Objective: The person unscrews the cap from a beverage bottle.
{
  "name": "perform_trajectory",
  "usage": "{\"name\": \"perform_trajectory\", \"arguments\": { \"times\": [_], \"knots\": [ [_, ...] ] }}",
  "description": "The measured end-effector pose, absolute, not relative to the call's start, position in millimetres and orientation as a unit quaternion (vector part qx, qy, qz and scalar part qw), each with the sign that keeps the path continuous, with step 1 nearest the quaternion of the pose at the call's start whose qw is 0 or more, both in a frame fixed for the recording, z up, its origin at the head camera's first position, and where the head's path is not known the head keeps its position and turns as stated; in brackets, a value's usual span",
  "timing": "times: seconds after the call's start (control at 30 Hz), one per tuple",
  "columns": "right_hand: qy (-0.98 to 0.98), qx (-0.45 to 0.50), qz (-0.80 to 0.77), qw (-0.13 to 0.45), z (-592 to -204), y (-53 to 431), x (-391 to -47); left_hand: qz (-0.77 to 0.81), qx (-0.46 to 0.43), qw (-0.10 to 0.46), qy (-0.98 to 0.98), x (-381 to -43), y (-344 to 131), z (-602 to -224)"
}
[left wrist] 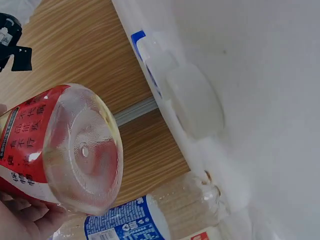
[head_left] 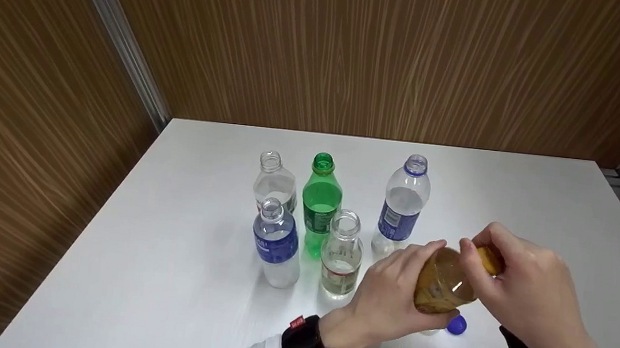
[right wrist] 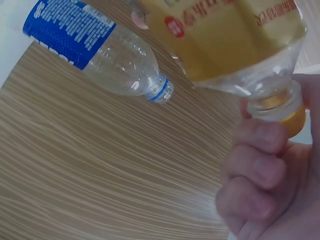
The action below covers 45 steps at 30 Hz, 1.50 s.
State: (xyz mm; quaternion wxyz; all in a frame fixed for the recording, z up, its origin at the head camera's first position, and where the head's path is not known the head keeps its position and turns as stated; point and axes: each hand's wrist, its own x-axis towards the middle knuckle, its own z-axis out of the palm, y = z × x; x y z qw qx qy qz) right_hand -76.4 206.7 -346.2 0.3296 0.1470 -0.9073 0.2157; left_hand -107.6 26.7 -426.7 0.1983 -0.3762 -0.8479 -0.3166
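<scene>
My left hand (head_left: 390, 292) grips a clear plastic bottle (head_left: 439, 285) round its body. It is tilted, its base towards the head camera. Its label looks yellow in the right wrist view and red with white in the left wrist view. With thumb and fingers, my right hand (head_left: 531, 289) pinches the orange-yellow cap (right wrist: 295, 122) at the bottle's neck; whether the cap is loose I cannot tell. Beneath the hands a blue cap (head_left: 456, 325) lies on the table, and a white cap (left wrist: 197, 102) shows in the left wrist view.
Uncapped bottles stand left of and behind my hands: a green one (head_left: 322, 198), a tall blue-labelled one (head_left: 398, 223), a shorter blue-labelled one (head_left: 276, 248), and clear ones (head_left: 341, 264). Wood-grain panels (head_left: 357, 52) border the white table (head_left: 161, 273) at back and sides.
</scene>
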Motion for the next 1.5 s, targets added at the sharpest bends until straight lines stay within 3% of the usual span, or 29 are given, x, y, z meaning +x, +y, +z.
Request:
{"name": "perform_trajectory", "arguments": {
  "times": [0.17, 0.3, 0.93, 1.3, 1.5],
  "knots": [
    [-0.938, 0.059, 0.182, 0.290, -347.0, 202.6, -72.9, -0.249, -0.378, 0.246, -0.857, -109.3, 25.6, -425.8],
    [-0.939, 0.044, 0.184, 0.287, -347.8, 202.0, -73.4, -0.245, -0.383, 0.244, -0.857, -110.1, 25.7, -425.9],
    [-0.908, 0.138, 0.218, 0.332, -351.7, 211.3, -76.9, -0.315, -0.439, 0.046, -0.840, -118.7, 14.7, -411.4],
    [-0.901, 0.162, 0.231, 0.330, -350.2, 214.2, -75.3, -0.352, -0.451, -0.028, -0.820, -122.1, 12.6, -407.6],
    [-0.885, 0.203, 0.243, 0.340, -351.1, 217.8, -77.6, -0.379, -0.444, -0.105, -0.805, -124.0, 10.9, -403.1]
  ]
}}
